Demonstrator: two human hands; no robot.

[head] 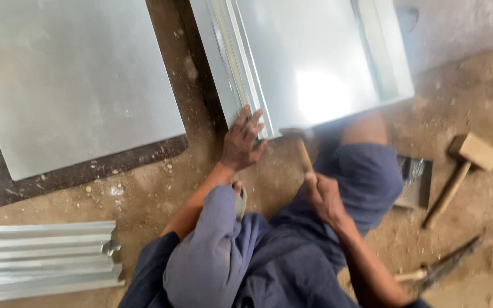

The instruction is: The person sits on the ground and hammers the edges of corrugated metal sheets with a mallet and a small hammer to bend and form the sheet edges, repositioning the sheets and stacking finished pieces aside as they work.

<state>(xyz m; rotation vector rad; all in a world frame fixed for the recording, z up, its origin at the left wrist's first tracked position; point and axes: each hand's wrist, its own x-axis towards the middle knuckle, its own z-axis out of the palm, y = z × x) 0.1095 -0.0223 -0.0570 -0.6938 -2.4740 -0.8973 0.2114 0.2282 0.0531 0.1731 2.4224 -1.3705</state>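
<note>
My left hand (242,140) presses flat on the folded edge of a galvanised sheet-metal panel (309,63) lying on the dirt floor in front of me. My right hand (323,197) grips the wooden handle of a hammer (302,148), whose blurred head sits at the panel's near edge. My knees in blue trousers (366,171) are drawn up between the arms, close to the panel.
A second flat metal sheet (69,80) lies to the left. Folded metal strips (41,259) are stacked at lower left. A wooden mallet (463,168) rests on the ground to the right, with tin snips (440,265) nearer me and a small dark block (415,182) by my knee.
</note>
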